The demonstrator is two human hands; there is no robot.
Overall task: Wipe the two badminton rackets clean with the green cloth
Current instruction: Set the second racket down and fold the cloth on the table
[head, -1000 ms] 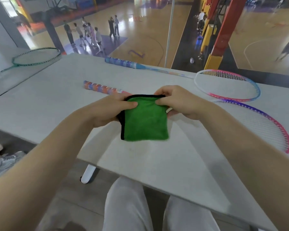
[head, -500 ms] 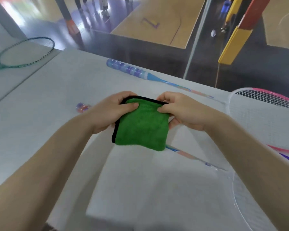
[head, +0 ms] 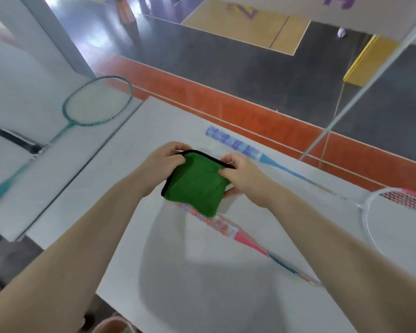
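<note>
Green microfibre, edged in black piping, makes up the folded cloth (head: 196, 183) that is held up above the white table (head: 202, 284) by both hands. The left hand (head: 161, 164) is closed on the cloth's upper left corner, its fingers curled over the piped edge and the thumb pressed onto the green face; the right hand (head: 245, 179) is closed on the upper right corner in the same way, with the thumb on top and the fingers tucked behind. The cloth's lower corner hangs free over the grip of the pink-shafted racket (head: 240, 236), whose mottled red and blue handle is partly hidden behind the fabric and whose shaft runs toward the lower right across the table; whether cloth and handle touch cannot be told. A second racket, the blue-handled racket (head: 274, 164), is laid farther back, its grip just beyond the right hand and its thin shaft leading right to a white frame with pink stringing at the top, cut off by the picture's edge. Well apart, on a separate white tabletop (head: 22, 200) to the left, a teal racket (head: 99, 102) is laid with its head toward the court, beside a black-gripped handle (head: 19, 140). Orange and grey sports flooring is seen beyond the tables.
</note>
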